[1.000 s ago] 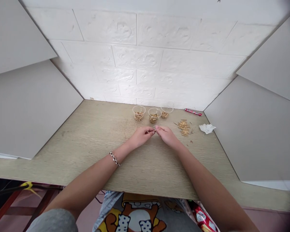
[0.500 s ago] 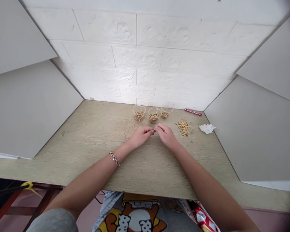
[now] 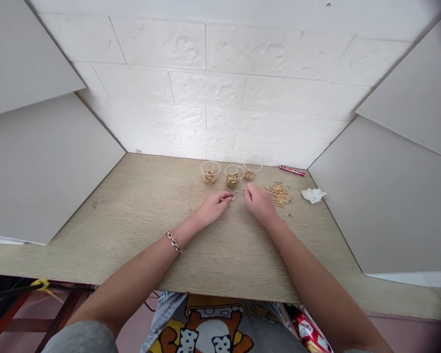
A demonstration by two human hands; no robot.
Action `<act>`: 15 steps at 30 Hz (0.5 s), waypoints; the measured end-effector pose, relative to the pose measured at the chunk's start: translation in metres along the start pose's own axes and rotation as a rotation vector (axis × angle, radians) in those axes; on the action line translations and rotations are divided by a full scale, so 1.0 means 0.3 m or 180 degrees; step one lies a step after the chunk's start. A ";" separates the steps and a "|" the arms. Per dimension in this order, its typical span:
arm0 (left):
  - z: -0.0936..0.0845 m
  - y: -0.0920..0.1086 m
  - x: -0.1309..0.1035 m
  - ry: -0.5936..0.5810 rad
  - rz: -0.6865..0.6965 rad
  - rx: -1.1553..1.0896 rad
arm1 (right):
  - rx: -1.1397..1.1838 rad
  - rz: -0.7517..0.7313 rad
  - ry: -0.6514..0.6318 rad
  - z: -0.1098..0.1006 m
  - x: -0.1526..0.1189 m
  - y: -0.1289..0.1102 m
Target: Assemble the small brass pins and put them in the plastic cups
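Observation:
My left hand [image 3: 213, 207] is closed in a pinch on a small thin pale piece [image 3: 235, 197] that sticks out past the fingertips. It is too fine to tell its kind. My right hand [image 3: 260, 200], a little apart to the right, is closed too, its thumb and finger pressed together at a tiny tip. What it holds, if anything, I cannot make out. Just beyond the hands stand clear plastic cups: a left cup [image 3: 210, 175] and a middle cup [image 3: 233, 178], both with small gold-coloured pieces, and a third cup [image 3: 250, 173] behind my right hand.
Thin gold-coloured rods [image 3: 279, 194] lie in a pile right of my right hand. Farther right are a crumpled white tissue [image 3: 313, 195] and a red wrapped stick [image 3: 292, 170]. Tiny bits [image 3: 191, 190] are scattered left of the cups. Grey panels [image 3: 55, 162] and a white wall enclose the table.
My hands were together at the fingertips; my right hand has drawn away a little to the right and turned. My left hand has stayed nearly in place.

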State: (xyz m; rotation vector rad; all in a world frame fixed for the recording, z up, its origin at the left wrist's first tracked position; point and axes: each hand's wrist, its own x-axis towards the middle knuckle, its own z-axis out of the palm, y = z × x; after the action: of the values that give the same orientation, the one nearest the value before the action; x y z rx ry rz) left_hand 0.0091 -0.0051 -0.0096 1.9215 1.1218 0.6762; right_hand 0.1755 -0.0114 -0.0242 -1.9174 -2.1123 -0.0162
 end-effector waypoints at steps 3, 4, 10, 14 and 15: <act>0.001 -0.001 0.000 -0.0040 0.0020 0.0062 | -0.0130 -0.0024 -0.0027 0.001 -0.001 -0.005; 0.001 -0.002 0.001 -0.0060 0.0033 0.0085 | -0.0159 -0.0018 -0.0002 0.001 0.000 -0.005; 0.005 -0.010 0.005 -0.0097 0.0074 0.0156 | 0.0227 -0.0121 -0.0064 -0.001 0.003 -0.009; 0.008 -0.012 0.007 -0.0062 0.0092 0.0152 | 0.1538 -0.0006 0.0018 -0.012 0.000 -0.028; 0.008 -0.012 0.007 -0.0069 0.0122 0.0151 | 0.1888 0.0015 -0.0032 -0.014 -0.001 -0.033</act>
State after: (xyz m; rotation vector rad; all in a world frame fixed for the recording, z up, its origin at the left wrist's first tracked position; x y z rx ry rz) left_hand 0.0103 -0.0029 -0.0137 1.9905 1.0989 0.6534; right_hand 0.1666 -0.0138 -0.0185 -1.5594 -1.8363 0.5562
